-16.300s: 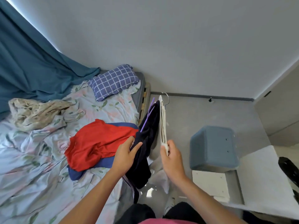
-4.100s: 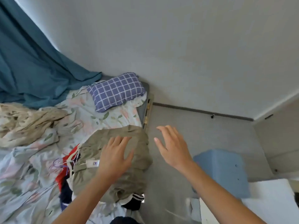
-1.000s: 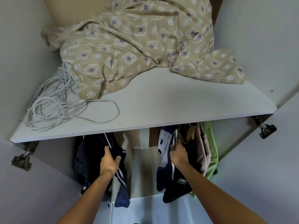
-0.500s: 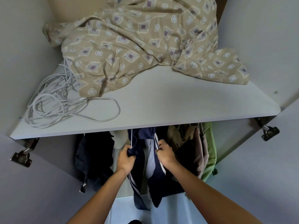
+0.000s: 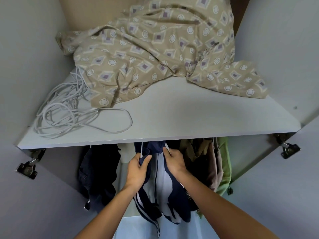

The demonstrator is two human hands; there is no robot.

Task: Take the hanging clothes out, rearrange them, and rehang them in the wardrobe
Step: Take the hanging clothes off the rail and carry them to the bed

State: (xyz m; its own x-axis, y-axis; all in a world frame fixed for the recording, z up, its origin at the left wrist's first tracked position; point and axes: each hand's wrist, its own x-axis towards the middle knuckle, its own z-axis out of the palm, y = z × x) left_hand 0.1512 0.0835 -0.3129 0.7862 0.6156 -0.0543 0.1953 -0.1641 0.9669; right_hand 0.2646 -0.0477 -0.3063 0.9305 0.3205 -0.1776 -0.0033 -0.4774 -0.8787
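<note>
A beige sheet (image 5: 155,49) and a coiled cable (image 5: 69,114) lie on the wardrobe shelf (image 5: 189,118). Under it hang dark clothes (image 5: 98,169), tan and green ones (image 5: 222,163), and between them a navy jacket (image 5: 162,187). Both hands grip its top: left hand (image 5: 138,169), right hand (image 5: 174,161).

Soft, even daylight, brightest on the shelf (image 5: 172,118) above both hands; no glare. Dim under that shelf, where dark garments (image 5: 98,169) beside the left hand (image 5: 137,171) and past the right hand (image 5: 174,163) lose detail in shadow. Strong wide-angle bending toward the edges, well outward of the hands. Slightly soft throughout, forearms nearest the lens included.
</note>
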